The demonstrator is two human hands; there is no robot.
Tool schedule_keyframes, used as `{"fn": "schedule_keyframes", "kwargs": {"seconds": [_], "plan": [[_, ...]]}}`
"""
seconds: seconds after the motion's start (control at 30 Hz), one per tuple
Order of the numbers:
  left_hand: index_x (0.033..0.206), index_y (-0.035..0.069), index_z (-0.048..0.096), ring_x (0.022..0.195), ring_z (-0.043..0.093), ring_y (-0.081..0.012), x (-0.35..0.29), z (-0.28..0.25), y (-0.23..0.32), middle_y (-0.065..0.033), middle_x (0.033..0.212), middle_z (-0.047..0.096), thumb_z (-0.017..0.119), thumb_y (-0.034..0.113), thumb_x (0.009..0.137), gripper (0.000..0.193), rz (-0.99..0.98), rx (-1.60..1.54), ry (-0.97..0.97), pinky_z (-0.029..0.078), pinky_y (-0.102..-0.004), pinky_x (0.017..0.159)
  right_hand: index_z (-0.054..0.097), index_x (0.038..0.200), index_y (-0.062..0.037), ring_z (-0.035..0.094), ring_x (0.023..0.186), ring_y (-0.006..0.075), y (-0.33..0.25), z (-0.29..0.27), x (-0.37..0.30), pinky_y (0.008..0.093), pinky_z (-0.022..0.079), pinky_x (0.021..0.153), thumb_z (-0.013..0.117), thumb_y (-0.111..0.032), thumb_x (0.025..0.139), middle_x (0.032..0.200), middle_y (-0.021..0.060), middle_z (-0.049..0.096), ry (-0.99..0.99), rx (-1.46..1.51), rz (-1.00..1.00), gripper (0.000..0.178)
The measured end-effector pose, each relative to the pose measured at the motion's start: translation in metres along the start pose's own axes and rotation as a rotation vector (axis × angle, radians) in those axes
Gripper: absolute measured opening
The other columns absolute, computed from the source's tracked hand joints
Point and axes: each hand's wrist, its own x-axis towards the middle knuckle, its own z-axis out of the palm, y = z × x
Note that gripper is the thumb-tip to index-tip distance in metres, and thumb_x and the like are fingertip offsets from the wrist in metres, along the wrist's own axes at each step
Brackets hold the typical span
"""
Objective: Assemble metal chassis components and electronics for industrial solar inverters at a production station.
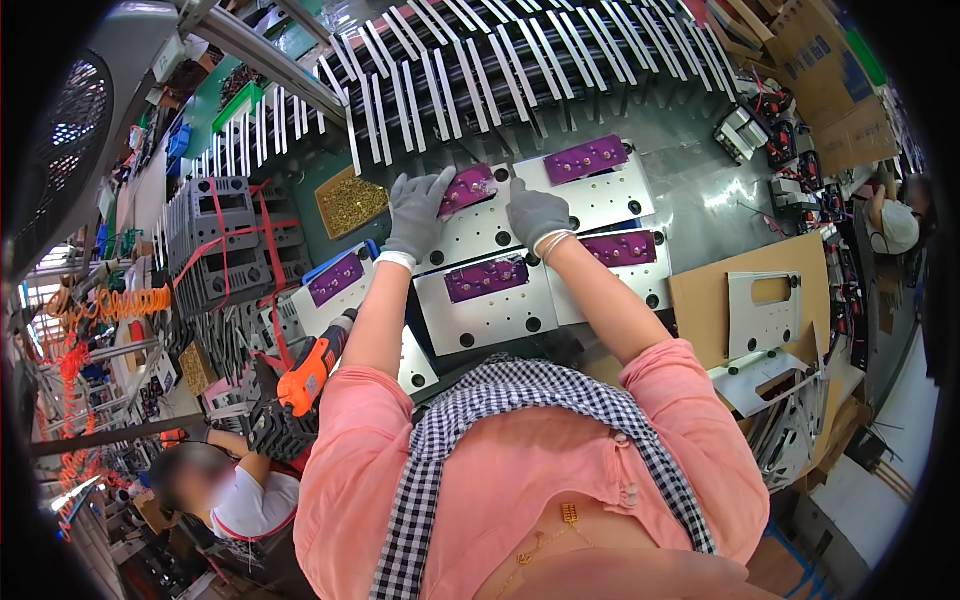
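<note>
My left hand (416,212), in a grey glove, lies with fingers stretched out at the left end of a purple circuit board (466,190). That board sits on a silver metal plate (470,232) with black round feet. At the plate's right side my right hand (539,213), also gloved, is closed with its fingers curled; whatever it may hold is hidden. Similar plates with purple boards lie around: one board (586,160) at the far right, another (620,249) beside my right forearm, a third (487,278) nearer me, and one (336,280) at the left.
An orange-black power drill (315,370) lies left of my left forearm. A cardboard box of small brass-coloured screws (353,203) stands by my left hand. Strapped grey housings (225,240) stack at the left. Racked metal strips (500,75) line the back. Another person (250,495) sits lower left.
</note>
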Motion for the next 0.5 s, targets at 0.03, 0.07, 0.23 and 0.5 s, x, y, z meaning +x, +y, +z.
{"fn": "schedule_keyframes", "kwargs": {"seconds": [0.03,0.07,0.23,0.5], "plan": [[0.153,0.021,0.042,0.125,0.053,-0.0302,-0.006,0.001,-0.005,-0.0066,0.132,0.059,0.079,0.015,0.077,0.085,-0.019,-0.012,-0.036,0.029,-0.0476,0.116,0.053,0.117,-0.0006,0.073,0.084,0.0381,-0.001,0.005,0.002,0.0460,0.056,0.074,0.055,-0.014,0.093,0.088,0.0195,0.074,-0.033,-0.019,0.002,0.027],[0.152,0.024,0.042,0.124,0.053,-0.0302,-0.010,0.000,-0.008,-0.0049,0.131,0.059,0.078,0.014,0.077,0.083,-0.080,-0.018,-0.124,0.029,-0.0482,0.116,0.052,0.119,-0.0011,0.073,0.086,0.0384,-0.002,0.010,0.004,0.0471,0.056,0.075,0.053,-0.013,0.093,0.090,0.0202,0.074,-0.026,-0.017,0.001,0.028],[0.151,0.017,0.046,0.140,0.041,-0.0358,-0.005,-0.013,0.006,-0.0154,0.149,0.049,0.080,0.037,0.081,0.080,-0.151,0.105,-0.082,0.026,-0.0482,0.119,0.051,0.124,-0.0078,0.072,0.085,0.0394,0.001,0.016,-0.005,0.0500,0.055,0.076,0.049,-0.021,0.098,0.091,0.0183,0.074,-0.033,0.047,-0.015,0.029],[0.145,0.012,0.050,0.128,0.054,-0.0375,0.099,0.022,0.121,-0.0177,0.141,0.056,0.075,0.032,0.086,0.067,0.134,-0.287,0.092,0.042,-0.0440,0.109,0.063,0.117,-0.0129,0.063,0.114,0.0331,0.181,-0.048,-0.009,0.0474,0.051,0.091,0.053,-0.033,0.099,0.114,0.0170,0.068,0.636,0.036,0.381,0.029]]}}
